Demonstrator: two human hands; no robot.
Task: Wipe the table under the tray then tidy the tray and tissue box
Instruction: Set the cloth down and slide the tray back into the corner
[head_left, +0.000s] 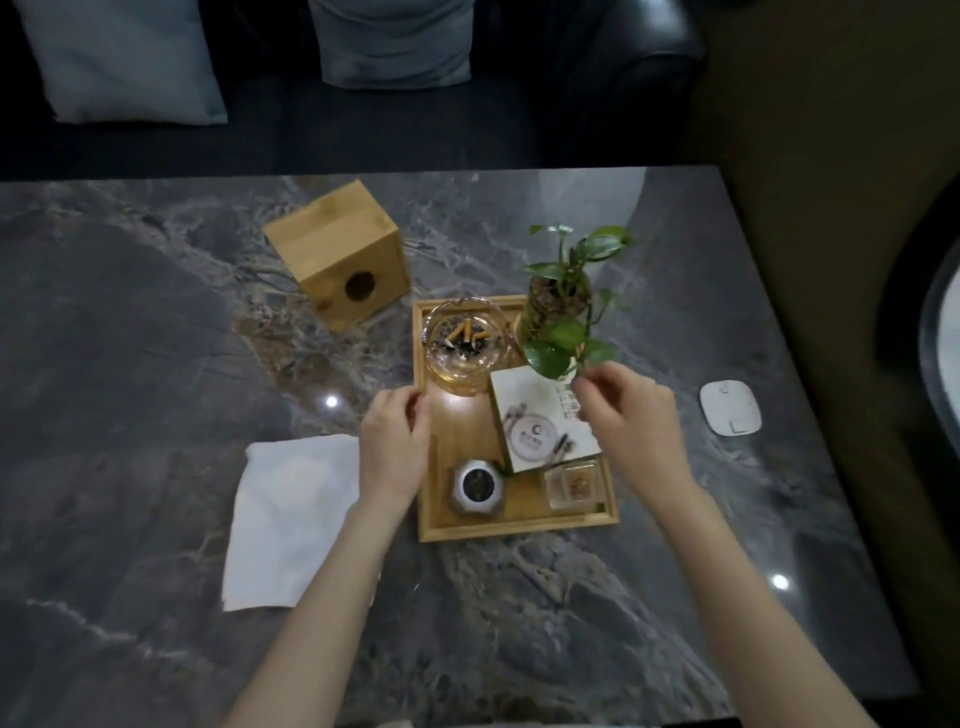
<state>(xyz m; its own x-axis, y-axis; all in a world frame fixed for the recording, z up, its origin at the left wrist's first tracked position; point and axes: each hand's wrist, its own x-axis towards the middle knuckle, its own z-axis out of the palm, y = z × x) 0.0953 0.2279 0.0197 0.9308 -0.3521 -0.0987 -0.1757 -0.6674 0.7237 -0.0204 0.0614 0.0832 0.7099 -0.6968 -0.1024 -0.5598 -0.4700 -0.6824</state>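
A wooden tray (514, 530) lies mid-table. It carries a glass ashtray (465, 343) with cigarette butts, a potted plant (563, 296), a white card box (535, 415), a small silver pot (477, 488) and a square glass dish (574, 486). My left hand (392, 447) curls its fingers over the tray's left rim. My right hand (631, 415) hovers at the tray's right side with fingers bunched above the white box, hiding that rim. The wooden tissue box (337, 249) stands askew behind and left of the tray. A white cloth (285, 525) lies flat left of the tray.
The dark marble table (156, 364) ends at the right near a white flat device (730, 408). Beyond its far edge is a dark sofa with a pale cushion (124, 57).
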